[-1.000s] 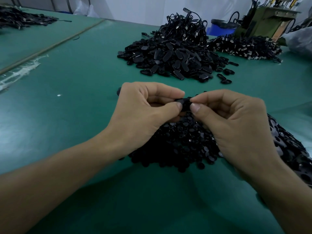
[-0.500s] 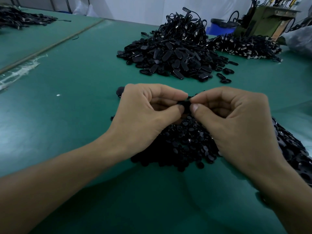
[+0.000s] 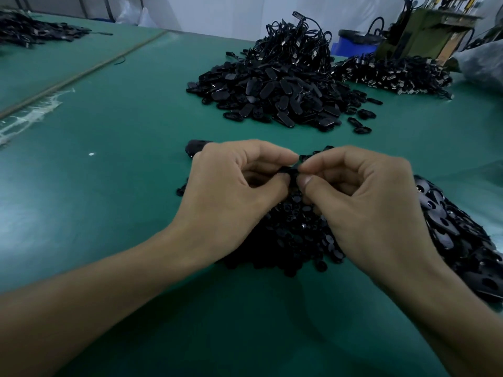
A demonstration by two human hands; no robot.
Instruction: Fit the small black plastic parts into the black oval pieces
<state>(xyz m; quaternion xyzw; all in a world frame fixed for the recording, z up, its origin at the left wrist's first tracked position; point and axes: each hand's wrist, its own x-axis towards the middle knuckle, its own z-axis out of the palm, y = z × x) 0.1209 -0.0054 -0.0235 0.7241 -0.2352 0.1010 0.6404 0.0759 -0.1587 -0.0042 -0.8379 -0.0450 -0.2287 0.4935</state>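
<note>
Black piece (image 3: 293, 172), same two-handed pinch

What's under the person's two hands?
A heap of small black plastic parts lies on the green table below the left hand and right hand. The hands cover much of it, and most of the black piece they pinch together.

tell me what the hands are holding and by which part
A small black plastic piece, pinched at its left end by the left hand and its right end by the right hand; mostly hidden.
</note>
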